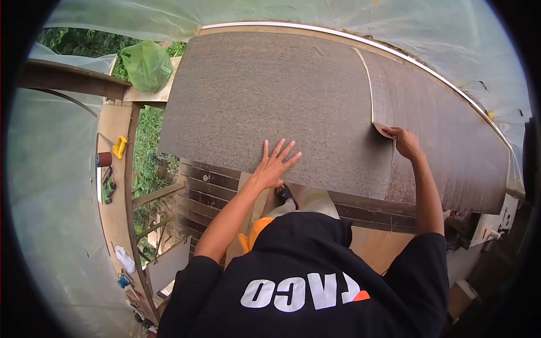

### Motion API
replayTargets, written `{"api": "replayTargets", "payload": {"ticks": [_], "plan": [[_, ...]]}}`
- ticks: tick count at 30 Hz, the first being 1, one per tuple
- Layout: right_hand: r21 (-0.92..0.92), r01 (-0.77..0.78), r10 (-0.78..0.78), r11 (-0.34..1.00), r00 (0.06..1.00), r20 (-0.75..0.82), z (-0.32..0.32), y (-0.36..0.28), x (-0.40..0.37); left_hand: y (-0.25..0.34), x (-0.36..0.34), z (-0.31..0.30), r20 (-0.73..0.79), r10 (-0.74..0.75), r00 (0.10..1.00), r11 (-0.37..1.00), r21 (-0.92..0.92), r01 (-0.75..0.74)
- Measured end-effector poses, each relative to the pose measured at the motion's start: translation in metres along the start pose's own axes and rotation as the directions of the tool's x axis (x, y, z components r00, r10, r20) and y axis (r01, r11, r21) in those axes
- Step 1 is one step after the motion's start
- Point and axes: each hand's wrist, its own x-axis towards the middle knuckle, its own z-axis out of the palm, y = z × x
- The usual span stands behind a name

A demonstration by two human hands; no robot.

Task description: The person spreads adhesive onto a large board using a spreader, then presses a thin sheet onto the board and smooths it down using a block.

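Head cam only, with heavy fisheye and black edges. My left hand lies flat and open on the big grey sheet, fingers spread, gripping nothing. My right hand pinches a lifted corner at the seam, fingertips tucked behind it. The sheet lies over a slatted table, its right end lost in shadow. The bits on the side bench are too small to tell.

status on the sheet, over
Left hand open, flat on grey sheet. Right hand pinching lifted corner at the seam. Nothing lying on the sheet.
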Motion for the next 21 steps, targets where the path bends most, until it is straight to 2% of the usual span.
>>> {"api": "replayTargets", "payload": {"ticks": [7,9,12,13,15,16,19,20,21], "plan": [[0.008,-0.038,0.038,0.999,0.999,-0.022,0.059,-0.04,-0.151,-0.003,0.001,0.005,-0.046,0.017,0.999,0.999,0.031,-0.016],[-0.012,0.035,-0.036,0.999,0.993,-0.111,0.084,-0.034,-0.175,-0.003,0.002,0.005,-0.02,0.017,1.0,0.999,0.033,-0.017],[-0.009,0.023,-0.024,1.0,0.997,-0.068,0.091,-0.049,-0.199,-0.005,0.002,0.008,-0.03,0.042,0.999,0.999,0.03,-0.041],[0.03,0.063,-0.06,0.998,0.995,-0.085,0.099,-0.044,-0.204,-0.004,0.0,0.007,-0.027,0.03,0.999,0.999,0.031,-0.029],[0.045,-0.024,0.017,0.999,0.99,0.142,0.116,-0.034,-0.216,-0.002,0.001,0.003,-0.02,0.012,1.0,0.999,0.04,-0.011],[-0.065,-0.112,0.128,0.992,0.932,0.339,0.112,-0.046,-0.222,-0.002,-0.001,0.006,-0.026,0.025,0.999,0.999,0.037,-0.024],[0.061,-0.166,0.142,0.984,0.946,0.291,0.135,-0.027,-0.233,-0.004,0.001,0.008,-0.057,0.026,0.998,0.999,0.028,-0.025],[0.334,-0.132,0.071,0.933,0.98,0.189,0.131,-0.022,-0.229,-0.005,0.001,0.01,-0.078,0.03,0.997,0.999,0.04,-0.027],[0.583,-0.07,0.034,0.81,0.997,0.071,0.125,-0.022,-0.225,-0.005,0.0,0.012,-0.092,0.038,0.995,0.998,0.056,-0.033]]}}
